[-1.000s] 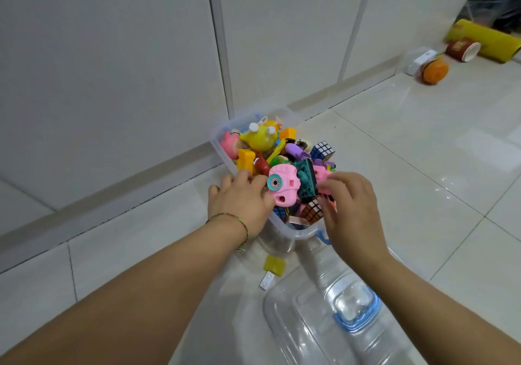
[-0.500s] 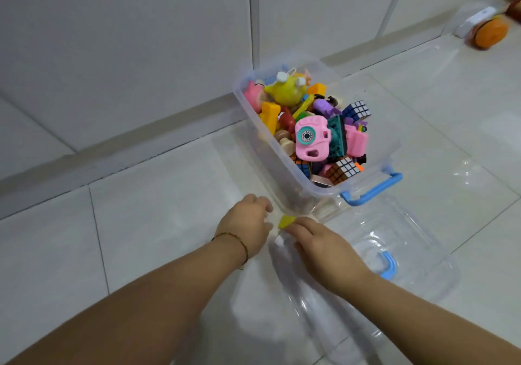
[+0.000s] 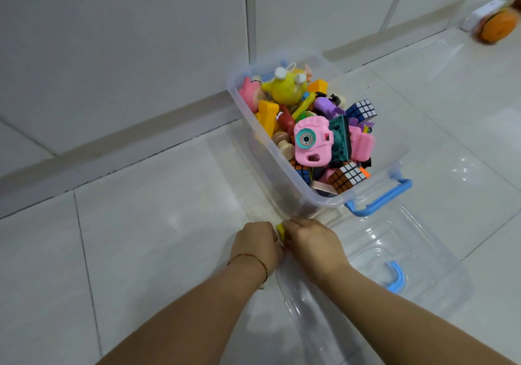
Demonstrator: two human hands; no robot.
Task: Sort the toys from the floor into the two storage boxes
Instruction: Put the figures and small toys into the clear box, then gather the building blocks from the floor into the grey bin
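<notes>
Right hand (image 3: 313,242) fingers pinch yellow block (image 3: 280,230) on floor (image 3: 155,237) beside full storage box (image 3: 270,167); left hand (image 3: 255,242) fingers curled alongside, grip can't tell.

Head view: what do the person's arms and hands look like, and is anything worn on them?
The left forearm and right forearm are bare, with no sleeves in view. The left hand and right hand wear no gloves, and no rings show. A thin gold-coloured bracelet with a reddish part circles the left wrist; the right wrist carries nothing.
</notes>
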